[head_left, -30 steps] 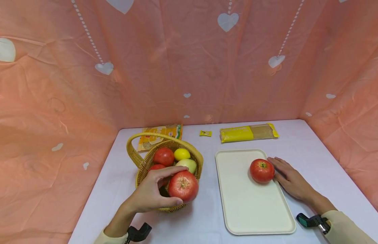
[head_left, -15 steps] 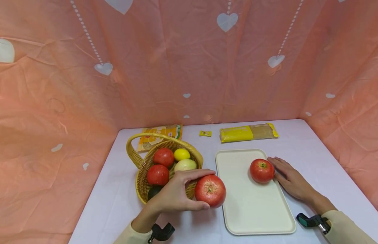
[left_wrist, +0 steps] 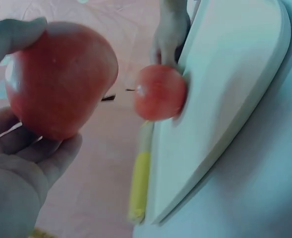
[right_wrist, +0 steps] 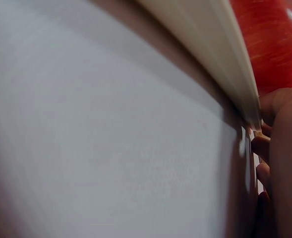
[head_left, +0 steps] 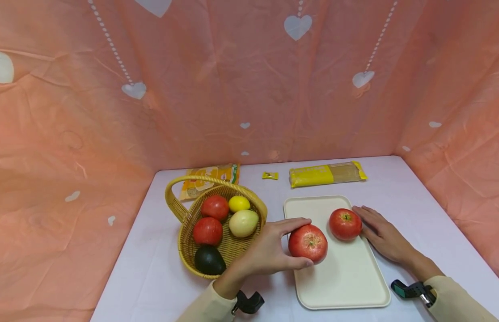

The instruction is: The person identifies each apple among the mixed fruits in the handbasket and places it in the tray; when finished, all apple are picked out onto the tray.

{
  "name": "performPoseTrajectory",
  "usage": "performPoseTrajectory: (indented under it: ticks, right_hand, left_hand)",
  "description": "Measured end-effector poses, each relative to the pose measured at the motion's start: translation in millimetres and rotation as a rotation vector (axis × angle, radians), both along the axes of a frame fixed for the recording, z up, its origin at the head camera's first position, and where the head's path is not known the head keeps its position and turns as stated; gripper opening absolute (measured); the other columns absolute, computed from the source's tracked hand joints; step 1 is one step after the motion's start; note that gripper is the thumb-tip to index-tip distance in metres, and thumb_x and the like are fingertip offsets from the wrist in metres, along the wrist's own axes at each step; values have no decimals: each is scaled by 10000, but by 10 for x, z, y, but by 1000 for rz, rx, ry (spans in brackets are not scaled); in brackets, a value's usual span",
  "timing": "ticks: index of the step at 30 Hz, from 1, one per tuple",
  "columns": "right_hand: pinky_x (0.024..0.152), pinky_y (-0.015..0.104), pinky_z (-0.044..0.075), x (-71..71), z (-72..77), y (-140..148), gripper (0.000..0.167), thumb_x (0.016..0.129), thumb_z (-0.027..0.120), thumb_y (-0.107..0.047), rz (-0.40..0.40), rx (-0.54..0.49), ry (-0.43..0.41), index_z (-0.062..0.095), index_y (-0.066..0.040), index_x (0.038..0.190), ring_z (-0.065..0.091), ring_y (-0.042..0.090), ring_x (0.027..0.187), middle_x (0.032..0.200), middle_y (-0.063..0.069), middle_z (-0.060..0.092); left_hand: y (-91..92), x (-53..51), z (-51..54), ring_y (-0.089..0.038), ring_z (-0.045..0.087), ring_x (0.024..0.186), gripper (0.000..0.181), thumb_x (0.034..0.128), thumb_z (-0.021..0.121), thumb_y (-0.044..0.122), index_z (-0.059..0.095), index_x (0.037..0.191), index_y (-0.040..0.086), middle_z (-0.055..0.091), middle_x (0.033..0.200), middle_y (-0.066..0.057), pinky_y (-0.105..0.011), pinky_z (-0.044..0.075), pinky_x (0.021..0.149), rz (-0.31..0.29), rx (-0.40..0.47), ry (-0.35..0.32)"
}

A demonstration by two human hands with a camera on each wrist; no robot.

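Observation:
My left hand (head_left: 269, 250) grips a red apple (head_left: 308, 244) between thumb and fingers, over the left part of the cream tray (head_left: 342, 286). The left wrist view shows that apple (left_wrist: 61, 79) held above the tray surface, its dark stem pointing away from the palm. A second red apple (head_left: 345, 224) sits on the tray's right side. My right hand (head_left: 386, 237) rests at the tray's right edge, fingers extended beside this second apple. In the right wrist view, the thumb (right_wrist: 277, 104) lies by the tray rim (right_wrist: 225, 54), close to the apple (right_wrist: 272, 44).
Left of the tray stands a wicker basket (head_left: 185, 248) with two red fruits (head_left: 208, 231), a lemon (head_left: 239, 204), a pale green fruit (head_left: 243, 223) and a dark avocado-like fruit (head_left: 209, 260). Behind lie an orange packet (head_left: 211, 174), a small yellow packet (head_left: 270, 175) and a noodle pack (head_left: 327, 174).
My left hand has carried the apple rightward from above the basket to above the tray, uncovering the basket's contents. The right hand and the second apple have stayed in place.

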State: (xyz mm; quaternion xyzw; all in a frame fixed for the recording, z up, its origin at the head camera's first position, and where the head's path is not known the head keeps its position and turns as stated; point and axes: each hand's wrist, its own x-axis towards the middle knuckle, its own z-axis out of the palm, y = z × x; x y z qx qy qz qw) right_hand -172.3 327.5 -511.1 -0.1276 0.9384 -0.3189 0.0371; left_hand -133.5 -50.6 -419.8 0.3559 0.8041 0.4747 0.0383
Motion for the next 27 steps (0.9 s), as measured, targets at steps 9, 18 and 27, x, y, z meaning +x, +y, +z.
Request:
performPoseTrajectory:
  ticks: [9, 18, 27]
  right_hand:
    - [1133, 884, 301, 4, 5, -9, 688, 1114, 627, -344, -9, 8, -9, 364, -149, 1720, 224, 571, 1610, 1740, 287, 334]
    - [1131, 890, 292, 10, 2, -3, 684, 1117, 619, -347, -11, 12, -11, 365, -143, 1718, 222, 576, 1609, 1739, 296, 327]
    - [1134, 886, 298, 0, -7, 1, 676, 1119, 616, -344, -5, 11, -8, 370, -152, 1718, 226, 565, 1612, 1741, 284, 333]
  left_hand:
    - [276, -106, -201, -126, 658, 1366, 764, 837, 962, 267, 650, 1516, 110, 710, 1476, -41, -256, 536, 1132, 132, 13, -76]
    - [498, -262, -419, -105, 676, 1296, 780, 848, 962, 260, 634, 1539, 107, 704, 1484, -34, -229, 555, 1072, 240, 16, -198]
    - [654, -316, -610, -189, 667, 1310, 797, 856, 957, 264, 614, 1560, 116, 686, 1497, -81, -312, 574, 1102, 366, 55, -306]
